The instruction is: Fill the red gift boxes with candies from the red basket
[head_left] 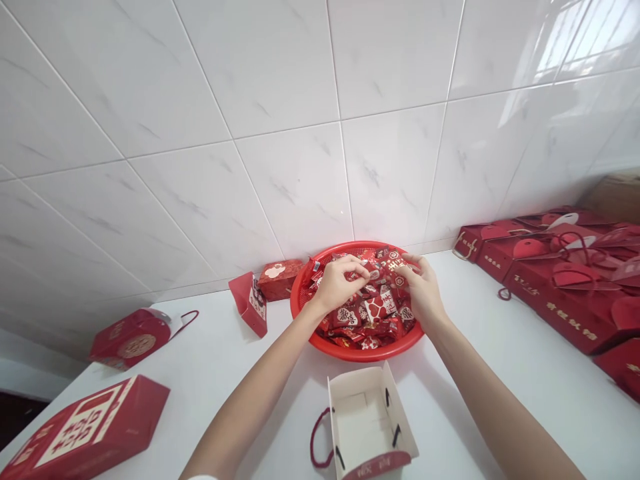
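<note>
A round red plastic basket [357,353] full of wrapped candies [380,307] stands against the wall. Over its middle is my left hand [339,285], closed in a pinch; whatever lies at its fingertips blends with the wrappers behind. My right hand [425,293] reaches over the basket's right side with fingers apart, close to the candies and slightly blurred. Below the basket, an open gift box [361,417] shows its pale inside, dark slots and a dark red cord handle [314,443]. Neither hand touches this box.
Left on the white table [210,380] lie a large red box [95,427] and a smaller red box [135,340] with a cord. A folded red carton [250,307] and a patterned box [280,280] adjoin the basket. Several red gift boxes [555,293] line the right, before a tiled wall [295,180].
</note>
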A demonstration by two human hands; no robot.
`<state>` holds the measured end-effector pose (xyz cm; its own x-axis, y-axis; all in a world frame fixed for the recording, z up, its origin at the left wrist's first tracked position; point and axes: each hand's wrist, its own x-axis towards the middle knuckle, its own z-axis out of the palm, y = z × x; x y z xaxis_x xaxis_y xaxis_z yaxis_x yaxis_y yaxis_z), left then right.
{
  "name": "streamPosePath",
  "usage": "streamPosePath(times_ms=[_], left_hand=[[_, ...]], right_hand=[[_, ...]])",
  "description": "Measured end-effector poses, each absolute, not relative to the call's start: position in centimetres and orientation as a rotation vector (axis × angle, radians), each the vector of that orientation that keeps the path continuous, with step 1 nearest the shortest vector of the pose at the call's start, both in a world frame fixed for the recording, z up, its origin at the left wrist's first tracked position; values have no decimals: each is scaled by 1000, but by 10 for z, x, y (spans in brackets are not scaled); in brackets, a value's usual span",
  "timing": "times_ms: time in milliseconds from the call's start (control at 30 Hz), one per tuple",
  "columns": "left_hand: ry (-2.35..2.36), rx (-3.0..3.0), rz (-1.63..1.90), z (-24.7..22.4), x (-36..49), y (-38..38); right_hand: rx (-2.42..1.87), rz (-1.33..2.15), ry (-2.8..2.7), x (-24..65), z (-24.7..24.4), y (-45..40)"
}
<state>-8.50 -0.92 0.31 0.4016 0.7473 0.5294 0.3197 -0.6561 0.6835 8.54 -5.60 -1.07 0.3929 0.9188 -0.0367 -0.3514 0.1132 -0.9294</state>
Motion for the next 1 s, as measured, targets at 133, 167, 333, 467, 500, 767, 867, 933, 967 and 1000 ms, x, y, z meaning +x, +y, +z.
streamPosePath(times_ms=[133,167,333,467,500,767,867,933,967,1000], left_hand=[[901,1892,1328,4,-88,-29],[908,1811,1319,4,-89,-33],[949,1615,1301,7,-93,-41],[962,1635,1290,10,-96,-41],[962,1643,1290,10,-96,-40],[860,1673,1233,19,-85,-36],[899,1726,1279,20,-83,-38],[934,1763,1292,18,-84,-39],[943,1776,1276,17,-85,-40],[946,1781,1255,15,-86,-41]], right_hand=[[-1037,1039,-724,85,-9,-57],[-1029,1044,-755,85,-9,-56],[-964,1149,-979,84,-8,-58],[-914,1200,-1291,85,-6,-62],[-897,1206,-1360,85,-5,-63],[-809,1343,-1505,87,-9,-66],[-808,1323,-1382,86,-10,-65],[-819,1305,-1284,86,-9,-64],[-824,1290,-1247,86,-8,-64],[-830,1271,-1225,86,-8,-64]])
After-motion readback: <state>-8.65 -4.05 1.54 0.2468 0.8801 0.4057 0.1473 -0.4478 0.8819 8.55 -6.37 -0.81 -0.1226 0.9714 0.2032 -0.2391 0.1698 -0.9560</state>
